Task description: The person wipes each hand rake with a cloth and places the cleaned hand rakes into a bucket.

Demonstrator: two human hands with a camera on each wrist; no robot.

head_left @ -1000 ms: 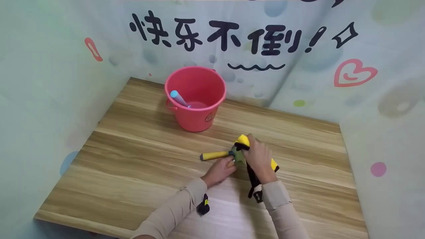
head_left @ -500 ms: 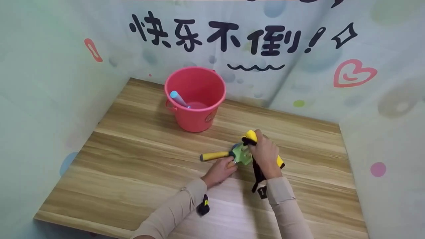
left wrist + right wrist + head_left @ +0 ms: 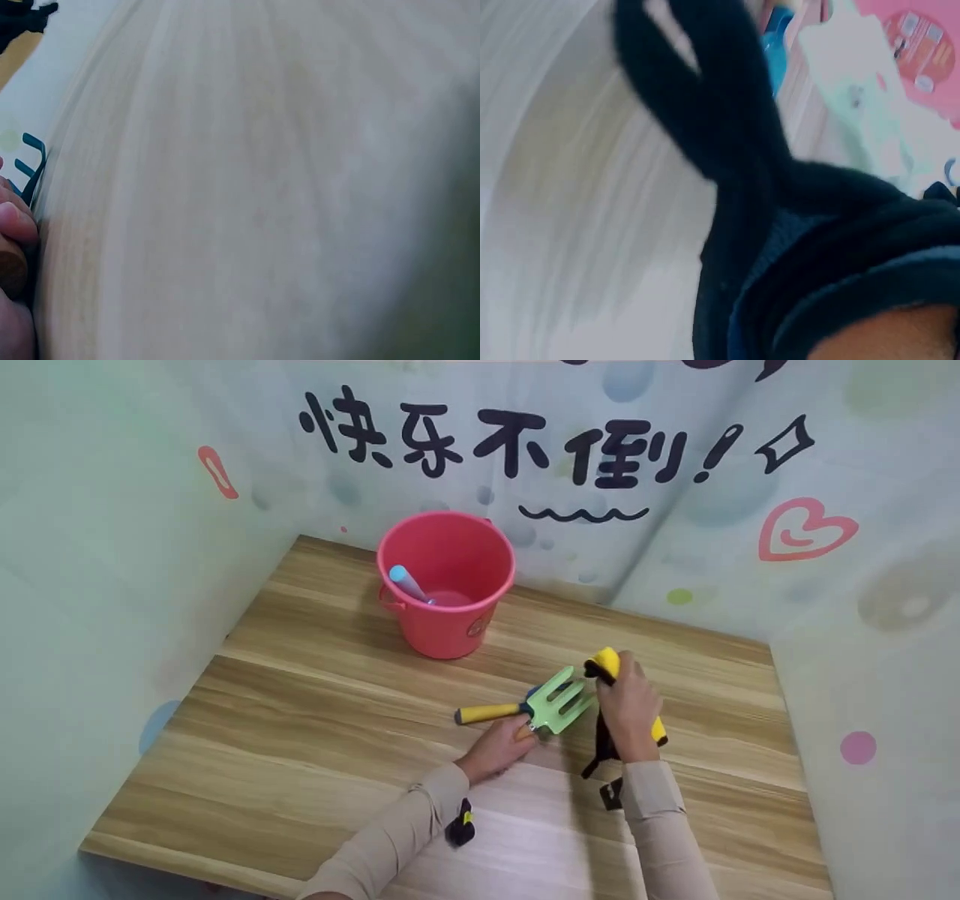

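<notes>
A green garden fork (image 3: 556, 706) lies at mid-table with its tines pointing up and right. My left hand (image 3: 496, 748) grips its wooden handle (image 3: 11, 264), whose end shows between the fingers in the left wrist view. Under the fork is a tool with a yellow handle (image 3: 487, 712); its blue head is mostly hidden. My right hand (image 3: 631, 709) holds a bunched black and yellow fabric piece (image 3: 606, 661) just right of the tines. In the right wrist view dark fabric (image 3: 742, 142) fills the middle, with the fork (image 3: 862, 90) beyond it.
A pink bucket (image 3: 446, 634) stands at the back of the wooden table (image 3: 300, 750), with a light-blue-handled tool (image 3: 410, 585) leaning inside it. A small black and yellow object (image 3: 461, 826) shows beside the left forearm. Printed fabric walls enclose the table's back and sides.
My right hand has moved right with the black and yellow fabric, away from the fork. The fork's tines, covered before, now show. My left hand stays nearly in place.
</notes>
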